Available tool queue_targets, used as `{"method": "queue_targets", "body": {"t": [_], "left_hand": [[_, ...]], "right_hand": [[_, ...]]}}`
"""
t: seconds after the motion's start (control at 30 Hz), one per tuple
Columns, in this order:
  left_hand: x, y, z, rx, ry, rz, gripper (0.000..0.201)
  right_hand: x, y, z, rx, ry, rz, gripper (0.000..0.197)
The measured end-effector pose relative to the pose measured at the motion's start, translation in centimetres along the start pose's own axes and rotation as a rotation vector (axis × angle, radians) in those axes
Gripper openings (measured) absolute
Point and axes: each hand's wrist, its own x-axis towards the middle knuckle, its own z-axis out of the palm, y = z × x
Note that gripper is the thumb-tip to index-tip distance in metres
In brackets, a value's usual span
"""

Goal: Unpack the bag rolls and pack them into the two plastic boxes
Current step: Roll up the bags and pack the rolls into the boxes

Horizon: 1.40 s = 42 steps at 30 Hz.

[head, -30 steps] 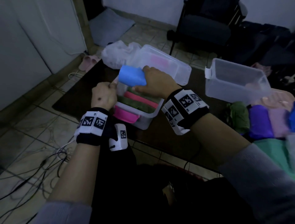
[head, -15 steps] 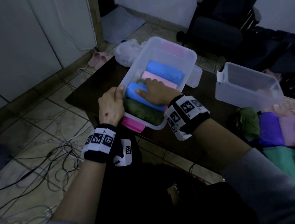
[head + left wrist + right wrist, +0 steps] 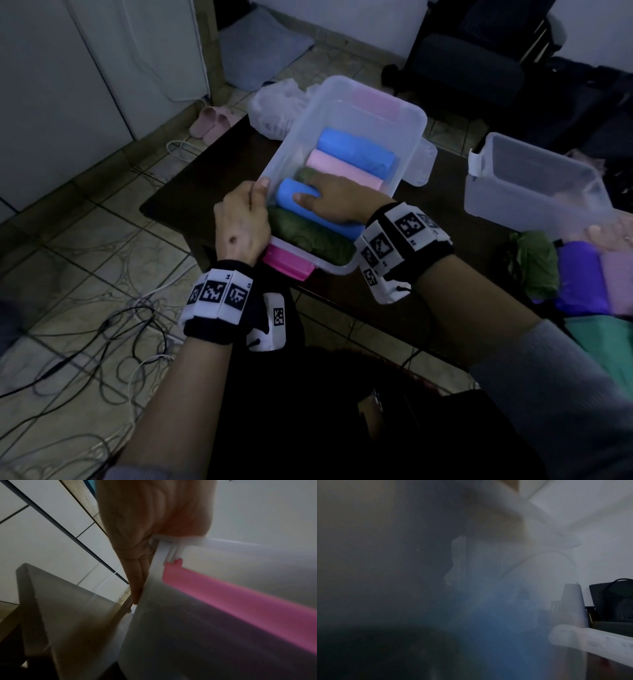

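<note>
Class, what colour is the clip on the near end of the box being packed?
Bright pink clip; the head view shows it best.

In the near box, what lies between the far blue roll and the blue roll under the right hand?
Head view: a pink roll and a dark green one.

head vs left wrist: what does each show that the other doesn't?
Head only: rolls packed in the near box, the right hand pressing the blue roll, and the second box at right. Left wrist only: fingers flat against the box's outer wall. Both: left hand with its grip on the rim, and the pink latch.
</note>
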Motion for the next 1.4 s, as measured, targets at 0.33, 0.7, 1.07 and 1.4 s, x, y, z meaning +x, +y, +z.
{"method": "queue_targets", "body": {"t": [0.33, 0.7, 1.07, 1.4], "left_hand": [[0.0, 0.3, 0.0, 0.032, 0.012, 0.015, 0.042], [0.7, 1.1, 0.2, 0.085, -0.031, -0.014, 0.042], [1.8, 2.3, 0.7, 0.157, -0.079, -0.017, 0.043], [2.3, 3.0, 1.1, 0.184, -0.111, -0.08, 0.044]], "right_hand": [[0.1, 0.3, 1.4, -0.285, 0.179, -0.029, 0.051], [-1.6, 2.0, 1.2, -0.025, 0.783, 0.06, 0.053], [-2.3, 5.8, 2.3, 0.832, 0.685, 0.339, 0.044], [-1.7, 6.4, 2.6, 0.86, 0.722, 0.333, 0.036]]}}
